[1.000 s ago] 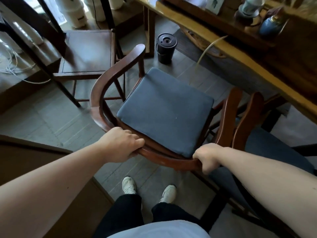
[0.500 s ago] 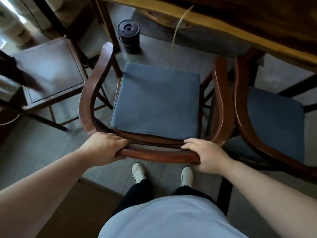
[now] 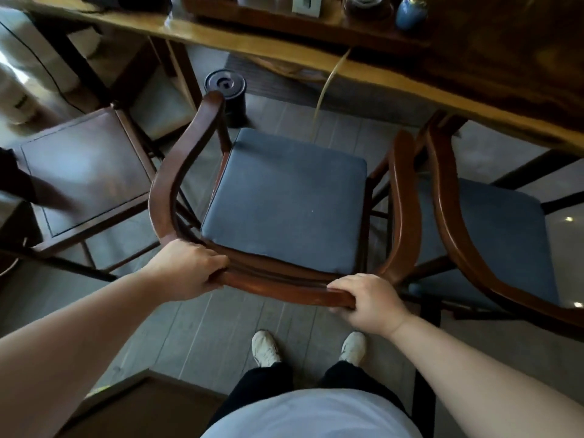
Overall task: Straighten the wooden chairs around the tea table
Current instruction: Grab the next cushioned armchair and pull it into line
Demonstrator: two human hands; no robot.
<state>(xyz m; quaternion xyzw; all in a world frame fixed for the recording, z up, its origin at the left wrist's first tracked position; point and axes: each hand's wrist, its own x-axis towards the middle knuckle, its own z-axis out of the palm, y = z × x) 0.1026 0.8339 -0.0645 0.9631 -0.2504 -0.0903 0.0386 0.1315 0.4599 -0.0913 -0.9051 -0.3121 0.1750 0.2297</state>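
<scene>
A dark wooden armchair (image 3: 177, 172) with a curved back rail and a blue seat cushion (image 3: 284, 200) stands in front of me, facing the tea table (image 3: 395, 80). My left hand (image 3: 186, 270) grips the back rail at its left bend. My right hand (image 3: 369, 301) grips the same rail further right. A second armchair (image 3: 448, 216) with a blue cushion stands close on the right, its arm almost touching the first chair's right arm. A bare wooden chair (image 3: 82, 172) without a cushion stands to the left.
A black round bin (image 3: 226, 90) sits on the floor under the table edge, just beyond the chair's left arm. Tea ware and a blue vase (image 3: 410, 12) stand on the table. A brown cabinet corner (image 3: 142, 406) is by my left leg.
The chair has swung round from a slant to face the table squarely, its right arm now beside the second armchair. Both hands have stayed on the back rail.
</scene>
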